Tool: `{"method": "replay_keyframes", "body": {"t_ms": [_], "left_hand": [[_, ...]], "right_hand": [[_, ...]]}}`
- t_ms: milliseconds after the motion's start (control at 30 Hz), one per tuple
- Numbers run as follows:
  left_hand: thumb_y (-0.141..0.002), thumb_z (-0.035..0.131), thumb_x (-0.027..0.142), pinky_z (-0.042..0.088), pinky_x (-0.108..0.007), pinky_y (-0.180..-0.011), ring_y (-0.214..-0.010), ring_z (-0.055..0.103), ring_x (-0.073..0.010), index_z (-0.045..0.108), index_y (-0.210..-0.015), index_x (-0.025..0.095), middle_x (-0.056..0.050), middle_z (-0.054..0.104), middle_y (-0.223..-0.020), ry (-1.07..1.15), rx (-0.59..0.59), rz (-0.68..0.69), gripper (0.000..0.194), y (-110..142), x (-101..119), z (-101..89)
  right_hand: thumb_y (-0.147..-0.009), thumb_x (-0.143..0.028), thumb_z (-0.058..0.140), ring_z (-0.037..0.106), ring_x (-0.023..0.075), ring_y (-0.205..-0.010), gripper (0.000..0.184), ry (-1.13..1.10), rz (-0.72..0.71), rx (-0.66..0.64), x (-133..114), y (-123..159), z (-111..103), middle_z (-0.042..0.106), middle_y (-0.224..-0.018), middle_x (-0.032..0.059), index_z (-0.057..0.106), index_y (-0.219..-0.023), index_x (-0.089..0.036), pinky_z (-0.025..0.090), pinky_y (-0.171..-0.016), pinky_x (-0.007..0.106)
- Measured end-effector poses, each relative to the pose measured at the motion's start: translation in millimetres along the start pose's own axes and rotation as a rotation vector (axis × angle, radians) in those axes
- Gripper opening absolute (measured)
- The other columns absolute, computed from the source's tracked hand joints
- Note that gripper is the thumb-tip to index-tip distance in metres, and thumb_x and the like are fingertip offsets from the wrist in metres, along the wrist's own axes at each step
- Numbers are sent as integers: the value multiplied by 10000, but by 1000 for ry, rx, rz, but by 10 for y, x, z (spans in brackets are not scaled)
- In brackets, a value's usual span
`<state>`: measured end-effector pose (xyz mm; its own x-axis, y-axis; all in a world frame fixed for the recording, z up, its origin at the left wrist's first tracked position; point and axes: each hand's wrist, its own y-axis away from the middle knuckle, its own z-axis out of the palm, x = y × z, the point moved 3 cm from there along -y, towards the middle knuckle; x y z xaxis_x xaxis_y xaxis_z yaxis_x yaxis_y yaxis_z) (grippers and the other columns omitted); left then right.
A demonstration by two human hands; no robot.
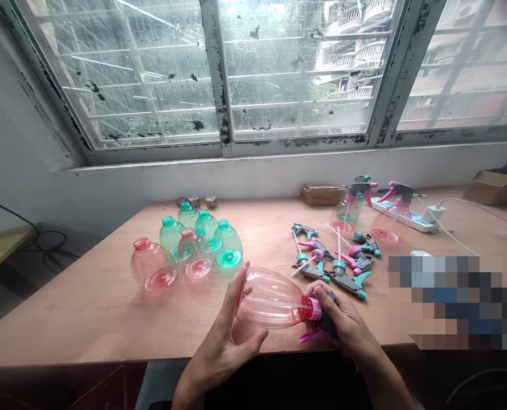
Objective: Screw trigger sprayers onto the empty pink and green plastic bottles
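Observation:
A clear pink spray bottle (270,299) lies sideways above the table's front edge, its neck toward the right. My left hand (223,347) cups its base, thumb below and fingers at the far side. At the neck, my right hand (345,322) grips a grey trigger spray head (329,322) with a pink collar (315,308). The head's white tube runs inside the bottle. Whether the collar is fully tightened cannot be seen. Beyond my right hand lie several loose spray heads (350,283), grey with green or pink parts. Left of them stand open-necked pink bottles (153,267) and green bottles (229,247).
Spray bottles with heads on, including a pink one (390,222), stand at the back right beside a white power strip (424,221). A brown packet (322,195) and small cubes (211,202) lie near the wall. A cardboard box (495,187) sits far right; a nearer patch is pixelated.

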<state>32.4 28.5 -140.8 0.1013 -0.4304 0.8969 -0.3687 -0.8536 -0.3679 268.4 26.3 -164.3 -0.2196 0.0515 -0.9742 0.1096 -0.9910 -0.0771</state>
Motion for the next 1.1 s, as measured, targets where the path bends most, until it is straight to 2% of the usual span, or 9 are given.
{"method": "replay_keyframes", "body": {"t_ms": [133,233,367,567,633,733,867,967,1100], "left_hand": [[-850,811,425,249,-542,-1284,-1572,268,-393,197,-1633,442,-9,132,-1766,58,-2,-67,996,-4,-33,-3],[-834,787,547,249,-561,-1280,-1572,251,-425,197,-1649,370,-53,166,-1760,115,13,-109,1022,-28,-69,-21],[-841,816,454,290,-534,-1271,-1563,289,-403,243,-1630,417,-22,145,-1765,99,-18,-138,975,-39,-81,-21],[-901,776,284,274,-537,-1275,-1590,237,-359,200,-1616,493,5,150,-1763,-9,-26,0,942,-26,-4,6],[-897,780,284,295,-553,-1264,-1568,294,-367,190,-1615,502,0,154,-1761,-25,-25,12,954,-16,11,14],[-793,881,336,336,-571,-1241,-1520,373,-403,198,-1614,501,-14,159,-1760,13,-29,-11,1080,-12,5,12],[-813,854,414,333,-541,-1249,-1532,355,-396,261,-1609,472,-13,237,-1743,117,-8,-20,994,-37,-19,-22],[-793,878,353,350,-510,-1245,-1549,326,-392,304,-1598,464,-9,258,-1737,113,-21,-19,995,-57,-20,-45],[-828,850,294,363,-524,-1240,-1561,296,-406,290,-1604,459,-14,193,-1752,55,-46,-19,971,-54,-23,-57]], "right_hand": [[-952,-654,618,626,181,-591,448,-15,20,-10,10,9,15,658,-667,-2,622,-886,-212,548,-563,283],[-949,-652,627,629,182,-593,442,-29,38,-15,22,18,21,661,-670,-6,629,-924,-211,564,-568,290],[-941,-661,632,634,181,-574,444,-44,35,1,31,16,8,659,-641,-16,632,-927,-217,550,-526,270],[-929,-694,621,663,201,-547,485,-72,46,39,27,12,-12,672,-606,-2,639,-920,-209,536,-477,272],[-918,-701,632,669,200,-548,492,-89,55,44,26,21,-5,680,-615,1,635,-921,-209,543,-482,274],[-912,-701,641,684,205,-563,489,-110,75,37,30,38,12,691,-633,3,633,-926,-213,562,-500,286],[-923,-686,640,694,198,-576,483,-73,69,17,29,50,20,678,-614,-7,654,-936,-204,555,-535,271],[-927,-695,626,666,185,-553,494,-65,69,11,29,47,14,654,-587,-18,656,-934,-202,555,-541,271],[-941,-673,623,631,175,-566,461,-97,53,15,13,34,14,657,-627,-10,635,-914,-213,571,-525,275]]}}
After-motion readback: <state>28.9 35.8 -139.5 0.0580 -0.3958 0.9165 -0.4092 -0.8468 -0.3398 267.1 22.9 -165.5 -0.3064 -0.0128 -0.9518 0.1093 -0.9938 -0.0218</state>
